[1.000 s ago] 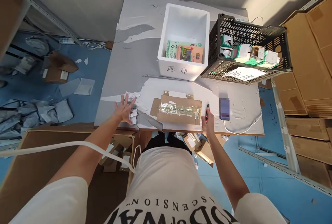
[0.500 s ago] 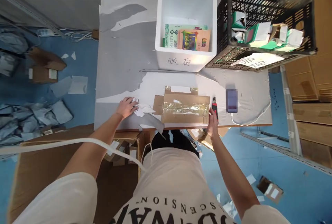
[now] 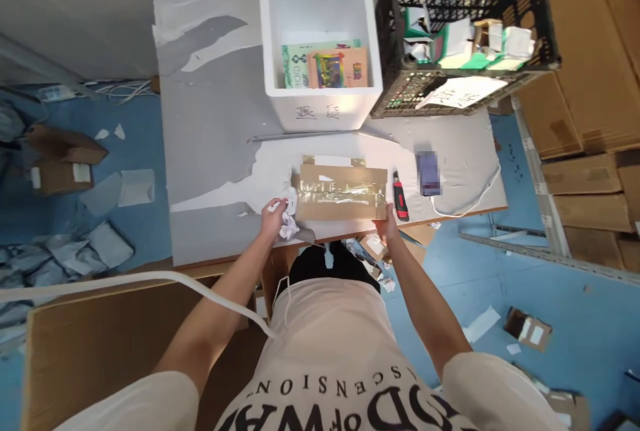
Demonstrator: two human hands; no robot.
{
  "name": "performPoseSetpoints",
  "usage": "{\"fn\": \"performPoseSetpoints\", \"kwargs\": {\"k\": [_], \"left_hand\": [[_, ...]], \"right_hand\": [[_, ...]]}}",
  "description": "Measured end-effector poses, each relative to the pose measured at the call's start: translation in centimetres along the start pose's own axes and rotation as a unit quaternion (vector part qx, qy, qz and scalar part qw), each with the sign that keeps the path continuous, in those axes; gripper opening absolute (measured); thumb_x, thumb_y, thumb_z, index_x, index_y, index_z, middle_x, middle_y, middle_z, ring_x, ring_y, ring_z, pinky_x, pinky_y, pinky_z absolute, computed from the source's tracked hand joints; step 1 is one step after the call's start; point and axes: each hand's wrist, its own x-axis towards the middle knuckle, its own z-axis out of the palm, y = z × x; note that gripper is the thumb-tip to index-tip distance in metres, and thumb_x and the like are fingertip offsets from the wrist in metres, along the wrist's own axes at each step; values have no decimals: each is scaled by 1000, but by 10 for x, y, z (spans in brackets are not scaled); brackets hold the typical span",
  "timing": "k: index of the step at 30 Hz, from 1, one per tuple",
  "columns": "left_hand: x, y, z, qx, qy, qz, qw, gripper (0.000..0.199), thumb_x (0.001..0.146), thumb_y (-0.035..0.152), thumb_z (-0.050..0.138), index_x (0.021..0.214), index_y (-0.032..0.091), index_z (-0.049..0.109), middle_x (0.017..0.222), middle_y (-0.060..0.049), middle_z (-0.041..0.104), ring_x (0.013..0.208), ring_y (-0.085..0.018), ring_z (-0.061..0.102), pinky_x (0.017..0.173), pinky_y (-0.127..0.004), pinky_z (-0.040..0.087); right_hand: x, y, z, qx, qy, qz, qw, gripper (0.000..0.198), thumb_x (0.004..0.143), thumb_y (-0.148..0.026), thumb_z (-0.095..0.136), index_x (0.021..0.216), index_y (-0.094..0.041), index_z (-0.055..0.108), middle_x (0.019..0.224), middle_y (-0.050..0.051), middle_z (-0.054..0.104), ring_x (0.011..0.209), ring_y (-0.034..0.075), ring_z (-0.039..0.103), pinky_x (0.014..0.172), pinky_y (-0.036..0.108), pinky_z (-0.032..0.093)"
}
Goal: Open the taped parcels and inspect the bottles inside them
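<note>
A flat cardboard box (image 3: 343, 208) with shiny clear tape across it lies at the table's front edge. My right hand (image 3: 386, 223) grips its right front corner, the thumb on the side. At the box's left, my left hand (image 3: 274, 214) is closed on crumpled white paper (image 3: 289, 224). Just right of the box lies a red and black box cutter (image 3: 400, 196). A phone (image 3: 429, 173), its screen blurred, rests farther right with a white cable plugged in.
Behind the box stand a white foam bin (image 3: 325, 111) with colourful packets inside and a black plastic crate (image 3: 480, 64) holding small green-and-white boxes. A white hose (image 3: 200, 281) crosses over my left arm. Large cartons (image 3: 590, 211) are stacked at the right.
My left hand has moved right, gathering the white paper beside the box. My right hand has shifted to the box's front corner. The whole view has swung a little.
</note>
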Motion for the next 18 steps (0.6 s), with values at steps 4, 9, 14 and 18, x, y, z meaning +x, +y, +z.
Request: {"fn": "performPoseSetpoints", "kwargs": {"k": [4,9,14,18], "left_hand": [[-27,12,15,-10,-47,-28,998,34,58,43,70,70,21,48,50,8,49,42,-9,46,41,-19,34],[-85,38,30,70,-146,-22,987,27,60,39,70,76,22,57,57,5,56,45,-10,49,43,-22,38],[-148,7,118,192,-368,-45,909,30,65,47,71,69,21,55,53,4,47,45,-10,41,42,-24,32],[-173,-69,211,238,-508,-143,815,40,67,58,67,76,20,57,64,1,54,56,-12,50,52,-26,39]], "right_hand": [[-30,-4,-1,64,29,-23,997,84,83,-76,8,145,-26,34,141,7,51,129,24,49,96,45,48],[-133,15,-37,109,153,26,982,82,83,-75,6,146,-30,32,138,6,54,128,27,50,99,46,46],[-270,67,-94,124,376,153,905,81,81,-68,-8,150,-37,18,131,8,59,124,34,53,97,56,44],[-318,121,-133,166,440,157,869,83,77,-69,-12,148,-41,21,125,11,62,122,37,54,88,60,46]]}}
